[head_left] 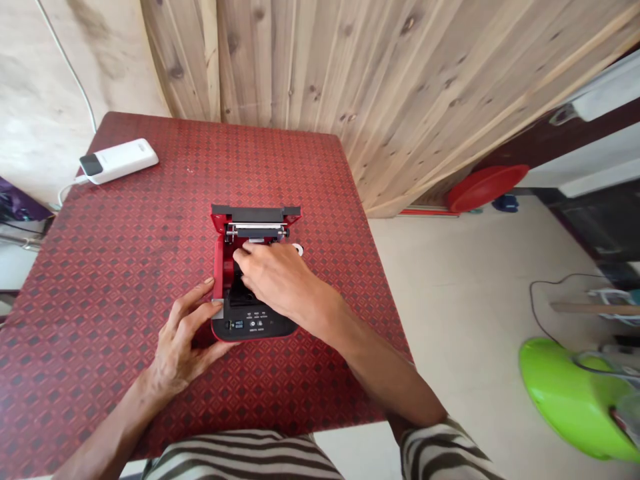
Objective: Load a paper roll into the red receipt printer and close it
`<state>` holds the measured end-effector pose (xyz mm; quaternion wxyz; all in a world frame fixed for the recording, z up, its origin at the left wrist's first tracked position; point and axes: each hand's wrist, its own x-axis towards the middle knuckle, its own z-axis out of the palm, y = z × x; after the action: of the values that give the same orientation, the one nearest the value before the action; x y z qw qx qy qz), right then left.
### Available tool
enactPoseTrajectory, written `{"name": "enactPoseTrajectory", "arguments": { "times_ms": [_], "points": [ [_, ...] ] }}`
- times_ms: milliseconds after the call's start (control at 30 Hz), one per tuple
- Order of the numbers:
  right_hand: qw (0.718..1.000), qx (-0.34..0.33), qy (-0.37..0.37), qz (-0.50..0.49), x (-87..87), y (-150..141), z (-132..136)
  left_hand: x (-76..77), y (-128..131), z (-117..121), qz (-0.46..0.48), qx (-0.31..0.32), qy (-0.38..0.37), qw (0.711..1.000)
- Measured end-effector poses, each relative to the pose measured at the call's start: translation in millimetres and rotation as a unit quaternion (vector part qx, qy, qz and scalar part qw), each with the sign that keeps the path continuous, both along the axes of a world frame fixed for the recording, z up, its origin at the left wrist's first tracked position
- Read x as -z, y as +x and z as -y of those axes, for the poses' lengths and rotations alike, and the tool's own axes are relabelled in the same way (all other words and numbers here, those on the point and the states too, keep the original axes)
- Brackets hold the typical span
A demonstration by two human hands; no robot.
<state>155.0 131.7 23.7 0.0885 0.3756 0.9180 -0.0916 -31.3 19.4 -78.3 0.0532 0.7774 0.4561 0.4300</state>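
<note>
A small red and black label printer (260, 323) sits on the table with its lid (256, 215) raised at the back. A roller lies across the inside of the lid. My left hand (183, 330) holds the printer's left side, the fingers on its upper edge and the thumb at its front corner. One fingertip rests by a grey piece (219, 308) on that edge. Over the printer's open compartment is my right hand (275, 270), fingers curled and pressed together inside. What they hold, if anything, is hidden. A white ring-shaped thing (299, 249) shows just beyond my right hand.
A white power bank (123, 161) with a cable lies at the table's far left. The red patterned table (125, 267) meets a wooden plank wall (310, 67) at the back. On the floor to the right are a green plastic object (565, 393) and a red basin (487, 188).
</note>
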Motion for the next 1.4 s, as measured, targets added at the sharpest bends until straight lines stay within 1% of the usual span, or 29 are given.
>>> {"name": "enactPoseTrajectory", "arguments": {
  "times_ms": [100,167,200,233,300,333,400,467,533,600,633,700,767,833,900,933,1000,1067,1100,1200,1267,1333,1400],
  "points": [
    [0.998,0.02,0.029,-0.042,-10.9,10.8,15.7,-0.6,-0.3,0.8,-0.004,-0.003,-0.003,1.0],
    [0.991,0.039,0.049,-0.119,-18.1,25.0,29.6,-0.8,-1.1,1.2,-0.006,-0.001,-0.004,1.0],
    [0.98,0.057,0.051,-0.181,-20.2,34.9,36.7,-0.7,-1.5,1.3,-0.008,0.0,-0.004,1.0],
    [0.963,0.078,0.044,-0.255,-20.8,46.5,43.5,-0.5,-1.9,1.2,-0.011,-0.001,-0.005,1.0],
    [0.91,0.127,0.005,-0.395,-15.4,72.7,56.2,-0.1,-2.4,0.7,-0.018,-0.004,-0.003,1.0],
    [0.881,0.154,-0.018,-0.447,-9.1,85.5,62.1,0.2,-2.4,0.3,-0.021,-0.007,-0.001,1.0],
    [0.834,0.214,-0.056,-0.505,10.8,106.1,73.1,0.8,-2.3,-0.7,-0.025,-0.014,0.006,1.0],
    [0.801,0.276,-0.084,-0.525,38.0,116.0,82.1,1.6,-2.3,-1.7,-0.03,-0.015,0.009,0.999],
    [0.779,0.314,-0.105,-0.532,67.0,114.9,88.1,2.3,-2.5,-2.3,-0.034,-0.016,0.002,0.999],
    [0.775,0.329,-0.118,-0.526,90.7,107.2,90.8,2.9,-2.7,-2.7,-0.033,-0.015,0.003,0.999],
    [0.777,0.33,-0.122,-0.521,98.8,103.0,91.4,3.2,-2.7,-2.8,-0.031,-0.015,0.008,0.999],
    [0.784,0.329,-0.137,-0.508,106.0,98.2,91.4,3.4,-2.8,-2.8,-0.03,-0.015,0.019,0.999],
    [0.79,0.325,-0.166,-0.492,103.1,101.1,90.1,3.2,-2.8,-2.3,-0.03,-0.016,0.018,0.999],
    [0.791,0.325,-0.208,-0.475,94.8,111.5,85.5,2.5,-2.5,-1.3,-0.032,-0.02,0.003,0.999],
    [0.788,0.33,-0.243,-0.46,86.6,125.3,75.1,1.7,-2.1,-0.1,-0.03,-0.024,-0.011,0.999],
    [0.788,0.334,-0.244,-0.457,84.1,131.5,67.2,1.2,-1.9,0.4,-0.029,-0.026,-0.017,0.999],
    [0.793,0.347,-0.199,-0.46,83.8,138.6,47.2,0.7,-1.6,1.0,-0.027,-0.028,-0.021,0.999],
    [0.802,0.345,-0.143,-0.467,90.1,136.0,25.2,0.5,-1.7,0.7,-0.031,-0.028,-0.019,0.999],
    [0.808,0.337,-0.128,-0.465,95.1,131.2,15.1,0.5,-1.9,0.3,-0.033,-0.027,-0.015,0.999],
    [0.829,0.309,-0.126,-0.448,111.7,111.5,-5.8,0.4,-2.5,-1.4,-0.036,-0.021,-0.001,0.999],
    [0.831,0.305,-0.115,-0.452,118.1,102.2,-10.2,0.1,-2.9,-2.4,-0.036,-0.015,0.005,0.999],
    [0.822,0.308,-0.102,-0.468,114.9,101.4,-7.6,-0.3,-2.9,-2.9,-0.037,-0.013,0.003,0.999],
    [0.809,0.316,-0.089,-0.487,98.4,108.5,0.6,-0.5,-2.7,-2.8,-0.034,-0.013,0.001,0.999]
  ]
}}
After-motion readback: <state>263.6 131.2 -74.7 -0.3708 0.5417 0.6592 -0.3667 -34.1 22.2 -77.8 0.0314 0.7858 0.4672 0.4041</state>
